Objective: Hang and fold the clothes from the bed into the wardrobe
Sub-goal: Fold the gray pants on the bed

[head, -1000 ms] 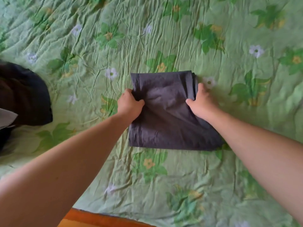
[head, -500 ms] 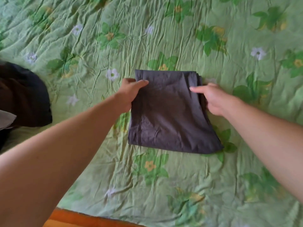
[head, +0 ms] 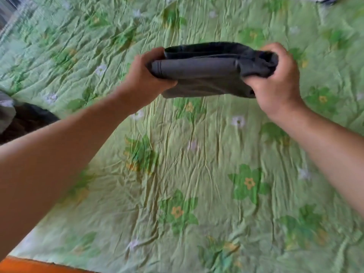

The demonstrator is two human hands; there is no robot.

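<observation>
Folded grey garment (head: 206, 75): probably soft, light, floppy. Left hand (head: 145, 75) grips its 9 o'clock end, right hand (head: 275, 83) its 3 o'clock end; best supported at both.

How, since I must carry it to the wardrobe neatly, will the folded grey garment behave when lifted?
Probably floppy: the folded grey garment droops between the left hand and right hand gripping its ends. Likely light, held aloft by thumbs and fingers alone. Its stacked layers might slide apart if held one-handed.
</observation>
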